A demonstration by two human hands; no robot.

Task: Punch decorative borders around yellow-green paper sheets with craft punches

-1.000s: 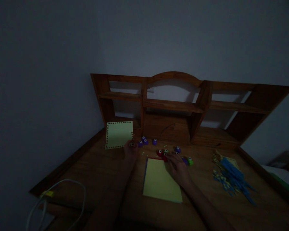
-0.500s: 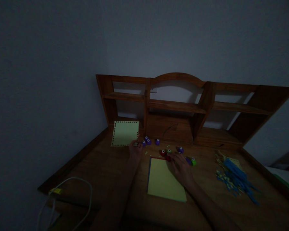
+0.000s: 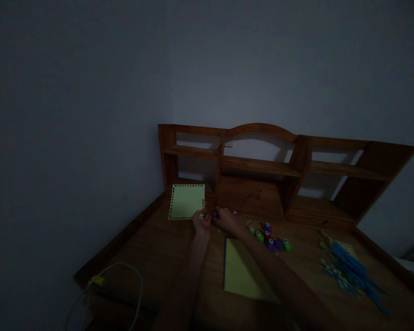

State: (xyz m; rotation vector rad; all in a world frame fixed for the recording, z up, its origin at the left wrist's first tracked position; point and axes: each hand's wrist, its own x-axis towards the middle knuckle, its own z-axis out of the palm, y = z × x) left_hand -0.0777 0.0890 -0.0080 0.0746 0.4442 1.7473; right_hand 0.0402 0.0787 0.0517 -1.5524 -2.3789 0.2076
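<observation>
Purple eye-topped piece (image 3: 215,214): on the desk (image 3: 152,262), between the two hands, at the right fingertips, partly hidden.
Right hand (image 3: 227,220): reaches across to the left, palm down, knuckles up, fingers bent toward that piece; whether they grasp it or only touch it, I cannot tell.
Right forearm: slants from the lower right corner over the yellow paper stack (image 3: 243,269), covering its right part.
Left hand (image 3: 202,221): just beside the right one, fingers curled inward, at the lower right corner of the hole-bordered sheet (image 3: 187,201); too dark to tell what its grip holds.
Left forearm: rises steeply from the bottom edge, wrist nearly straight.
Other eye-topped pieces (image 3: 270,243): purple, green and red, clustered right of the hands.
Blue and yellow scraps (image 3: 350,264): heaped far right.
</observation>
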